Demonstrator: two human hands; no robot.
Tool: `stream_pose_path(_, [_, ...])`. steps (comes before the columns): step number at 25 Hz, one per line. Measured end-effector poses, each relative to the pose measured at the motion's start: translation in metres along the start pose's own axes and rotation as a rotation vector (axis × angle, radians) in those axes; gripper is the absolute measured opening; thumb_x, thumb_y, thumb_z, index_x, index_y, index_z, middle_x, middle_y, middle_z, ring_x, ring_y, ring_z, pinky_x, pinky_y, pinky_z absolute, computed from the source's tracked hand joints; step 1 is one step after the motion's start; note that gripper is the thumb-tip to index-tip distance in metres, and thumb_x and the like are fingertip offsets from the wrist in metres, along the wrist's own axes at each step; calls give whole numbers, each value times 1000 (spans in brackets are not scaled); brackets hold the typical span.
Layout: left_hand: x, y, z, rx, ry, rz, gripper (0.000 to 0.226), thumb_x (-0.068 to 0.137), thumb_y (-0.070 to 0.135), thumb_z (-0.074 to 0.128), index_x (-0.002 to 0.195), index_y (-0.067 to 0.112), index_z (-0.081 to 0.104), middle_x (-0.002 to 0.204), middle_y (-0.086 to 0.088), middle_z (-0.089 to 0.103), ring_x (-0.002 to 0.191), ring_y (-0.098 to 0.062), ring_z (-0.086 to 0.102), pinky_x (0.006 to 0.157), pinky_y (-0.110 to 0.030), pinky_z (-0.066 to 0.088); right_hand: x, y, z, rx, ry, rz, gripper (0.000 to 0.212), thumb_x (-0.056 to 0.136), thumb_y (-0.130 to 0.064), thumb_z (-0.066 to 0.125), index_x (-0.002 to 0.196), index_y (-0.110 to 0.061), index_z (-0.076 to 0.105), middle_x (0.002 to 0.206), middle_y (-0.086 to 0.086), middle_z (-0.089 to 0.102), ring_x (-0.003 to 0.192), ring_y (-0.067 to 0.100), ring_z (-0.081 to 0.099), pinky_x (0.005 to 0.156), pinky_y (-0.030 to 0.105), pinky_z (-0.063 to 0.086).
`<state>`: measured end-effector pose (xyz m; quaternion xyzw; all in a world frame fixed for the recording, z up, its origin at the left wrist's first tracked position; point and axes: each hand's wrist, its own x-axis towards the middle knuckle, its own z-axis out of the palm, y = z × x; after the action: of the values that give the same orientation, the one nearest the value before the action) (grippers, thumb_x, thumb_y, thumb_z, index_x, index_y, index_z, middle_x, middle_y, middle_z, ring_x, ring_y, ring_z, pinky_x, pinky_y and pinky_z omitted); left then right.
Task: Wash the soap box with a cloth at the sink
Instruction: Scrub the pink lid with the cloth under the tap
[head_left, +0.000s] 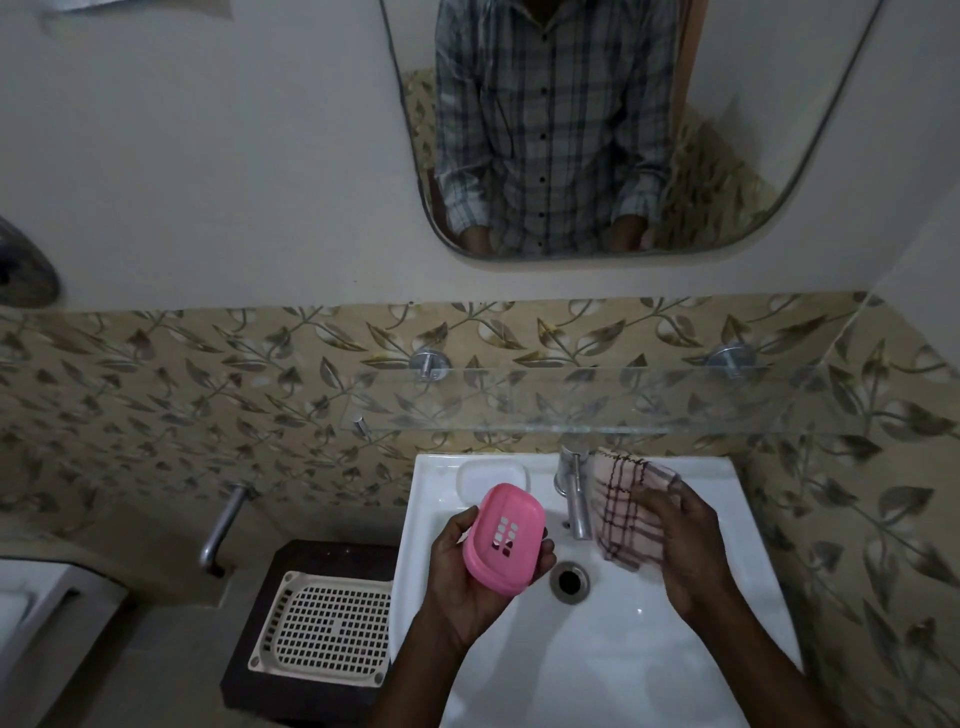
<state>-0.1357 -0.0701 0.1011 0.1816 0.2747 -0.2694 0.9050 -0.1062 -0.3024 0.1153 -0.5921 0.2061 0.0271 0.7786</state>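
My left hand (470, 577) grips a pink soap box (503, 538) with drain slots in its base, held tilted over the left part of the white sink (613, 639). My right hand (680, 545) holds a pale checked cloth (621, 506) with dark stripes, just right of the metal tap (574, 493). The cloth hangs over the basin, partly hidden by my fingers. The two hands are apart, with the tap and the drain hole (570, 580) between them.
A white soap recess (491, 478) sits at the sink's back left. A glass shelf (597, 400) juts out above the tap. Left of the sink a cream perforated tray (324, 626) lies on a dark stool, and a wall tap (223, 525) sticks out beyond it. A mirror (597, 130) hangs above.
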Motion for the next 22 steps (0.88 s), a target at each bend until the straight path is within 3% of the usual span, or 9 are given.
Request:
stream_pose_path(5, [2, 6, 20, 76, 20, -13, 70, 83, 30, 61, 143, -3, 45, 137, -30, 43, 111, -47, 49, 102, -53, 39, 0, -23, 18, -482, -67, -179, 21, 91, -19, 66, 111, -25, 64, 102, -1, 74, 90, 19, 70, 79, 42, 61])
stream_pose_path(7, [5, 1, 30, 113, 23, -7, 64, 77, 26, 67, 132, -3, 54, 130, -28, 50, 107, -44, 54, 98, -51, 43, -10, -26, 37, -782, -141, -365, 42, 83, -17, 73, 119, -25, 53, 96, -9, 68, 85, 13, 67, 71, 24, 56])
stream_pose_path(9, [11, -3, 36, 120, 4, 14, 49, 79, 25, 62, 119, -5, 63, 116, -27, 64, 99, -40, 63, 92, -47, 50, -27, -11, 55, -965, -346, -664, 59, 78, -12, 74, 124, -29, 41, 99, -8, 70, 91, 14, 67, 72, 19, 49])
stream_pose_path(10, [14, -4, 35, 114, -1, 22, 44, 82, 25, 57, 111, -6, 66, 106, -27, 68, 92, -39, 68, 87, -44, 55, -32, -2, 56, -1031, -463, -781, 63, 78, -12, 72, 128, -29, 39, 109, -3, 70, 100, 16, 65, 80, 20, 48])
stream_pose_path(12, [14, -1, 29, 102, 3, 28, 41, 85, 27, 52, 101, -7, 70, 94, -26, 71, 81, -38, 71, 79, -42, 60, -30, 0, 40, -1120, -709, -792, 64, 82, -22, 67, 141, -26, 41, 136, 3, 59, 127, 19, 53, 104, 27, 42])
stream_pose_path(14, [10, 3, 24, 96, -23, 9, 42, 87, 26, 51, 101, -8, 71, 93, -26, 71, 80, -39, 71, 80, -44, 59, -16, -3, 22, -1241, -830, -979, 65, 87, -30, 64, 147, -18, 42, 154, 5, 40, 146, 20, 29, 121, 40, 22])
stream_pose_path(16, [11, 5, 26, 97, -32, -53, 44, 86, 26, 53, 105, -11, 68, 93, -28, 70, 80, -40, 70, 79, -46, 59, -13, 7, 19, -1188, -826, -1143, 58, 90, -19, 61, 145, -11, 46, 155, 9, 38, 148, 21, 26, 120, 47, 25])
stream_pose_path(19, [14, 7, 33, 193, 26, -65, 48, 89, 31, 54, 111, -9, 67, 104, -28, 68, 92, -38, 67, 89, -45, 54, -6, 9, 27, -1050, -898, -1191, 44, 96, -10, 43, 138, 0, 52, 150, 15, 44, 146, 20, 32, 119, 39, 29])
stream_pose_path(22, [13, 14, 36, 216, 18, -83, 47, 89, 28, 53, 117, -8, 66, 112, -28, 66, 97, -38, 63, 91, -46, 51, 12, -13, 17, -1178, -834, -1389, 42, 87, -8, 68, 128, -5, 64, 139, 16, 56, 134, 30, 49, 109, 42, 44])
